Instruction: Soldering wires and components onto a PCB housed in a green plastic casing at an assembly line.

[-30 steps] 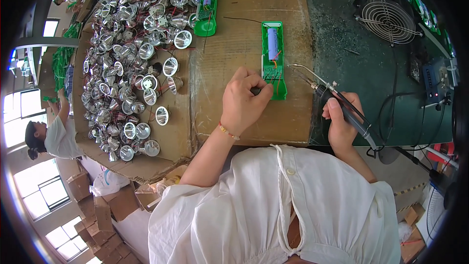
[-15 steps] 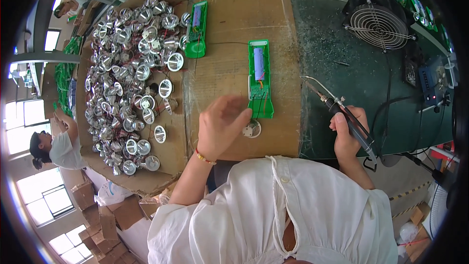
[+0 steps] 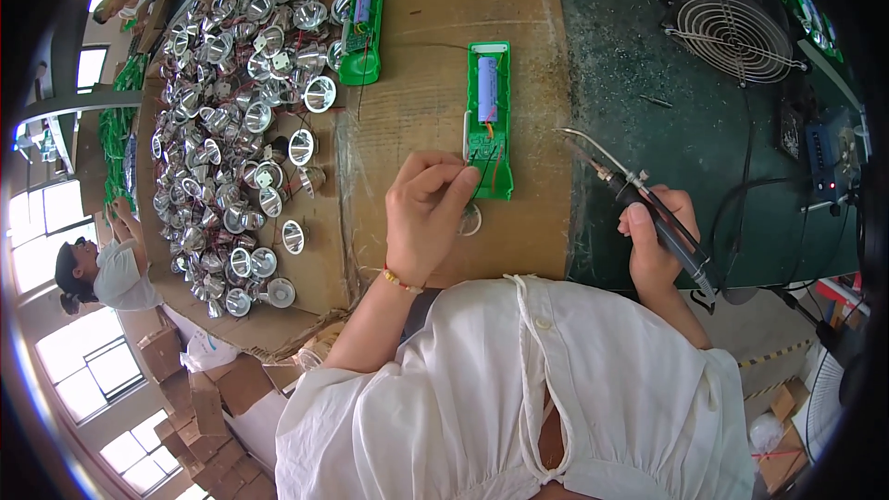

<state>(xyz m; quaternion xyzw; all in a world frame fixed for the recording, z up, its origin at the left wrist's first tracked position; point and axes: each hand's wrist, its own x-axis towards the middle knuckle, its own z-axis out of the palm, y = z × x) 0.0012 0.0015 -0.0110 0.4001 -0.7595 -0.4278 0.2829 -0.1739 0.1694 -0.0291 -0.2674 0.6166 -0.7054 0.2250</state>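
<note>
A green plastic flashlight housing (image 3: pixel 489 118) with a blue battery cell lies open on a brown cardboard sheet (image 3: pixel 435 56). My left hand (image 3: pixel 428 213) pinches thin wires at the housing's near end, beside a small silver reflector (image 3: pixel 470 218) on the cardboard. My right hand (image 3: pixel 653 241) grips a black soldering iron (image 3: pixel 639 194), its metal tip raised and pointing left toward the housing, a little apart from it.
A heap of several silver reflector cups (image 3: pixel 236 120) covers the left cardboard. Another green housing (image 3: pixel 362 30) lies at the back. A black fan (image 3: pixel 736 23) and a soldering station (image 3: pixel 824 162) stand on the dark green mat at right. A person (image 3: pixel 97 268) works far left.
My left hand lifted off the housing, reached down-left to the cardboard, then came back to the housing's near end holding wires. The soldering iron stayed raised at right.
</note>
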